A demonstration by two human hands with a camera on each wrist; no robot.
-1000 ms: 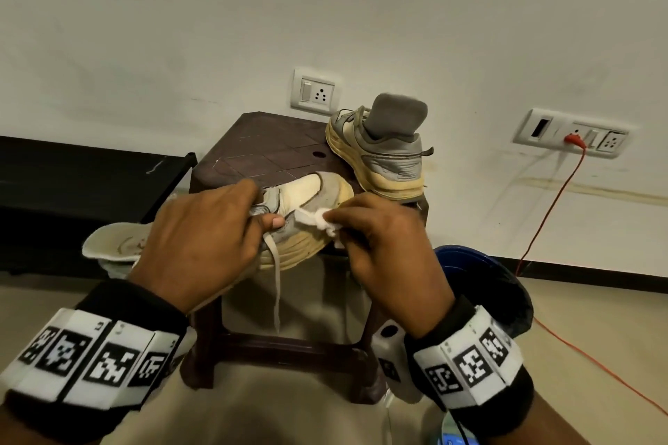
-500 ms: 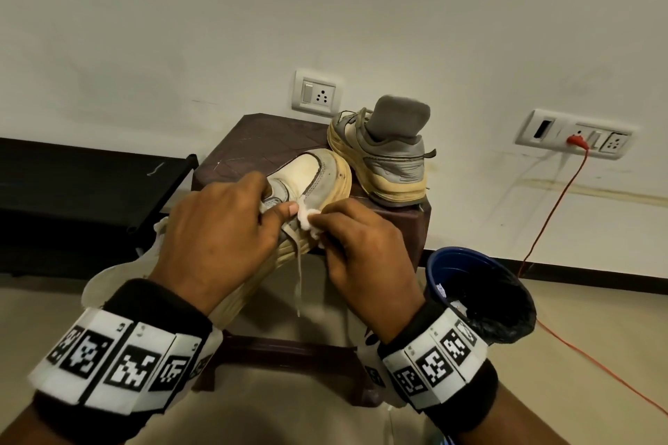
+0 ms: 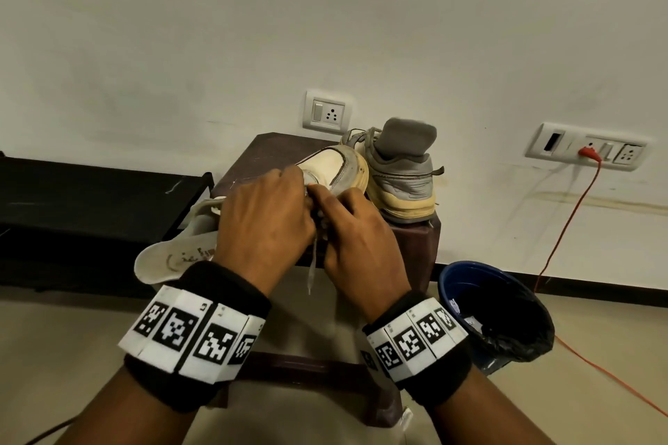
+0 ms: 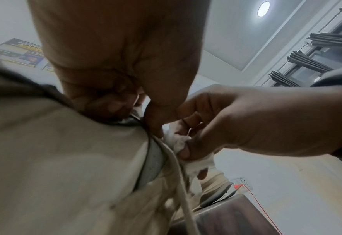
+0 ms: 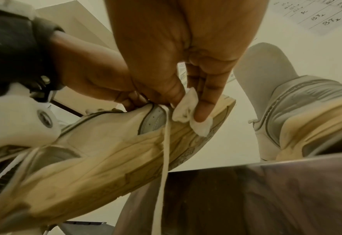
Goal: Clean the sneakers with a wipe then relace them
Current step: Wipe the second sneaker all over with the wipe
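Head view: we are mid-wipe, stool [image 3: 278,148] carrying both sneakers.
Held sneaker [image 3: 336,164] overhangs its front edge; left hand [image 3: 264,213] grasps it, right hand [image 3: 358,238] pinches the wipe [image 5: 188,109] beside the lace [image 5: 164,151]. Next, we judge, more wiping.

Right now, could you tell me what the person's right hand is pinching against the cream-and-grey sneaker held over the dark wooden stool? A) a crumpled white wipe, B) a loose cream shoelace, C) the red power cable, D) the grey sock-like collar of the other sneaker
A: in the right wrist view the right hand pinches a crumpled white wipe between thumb and fingers against the cream-and-grey sneaker, while the cream shoelace hangs free beside it.
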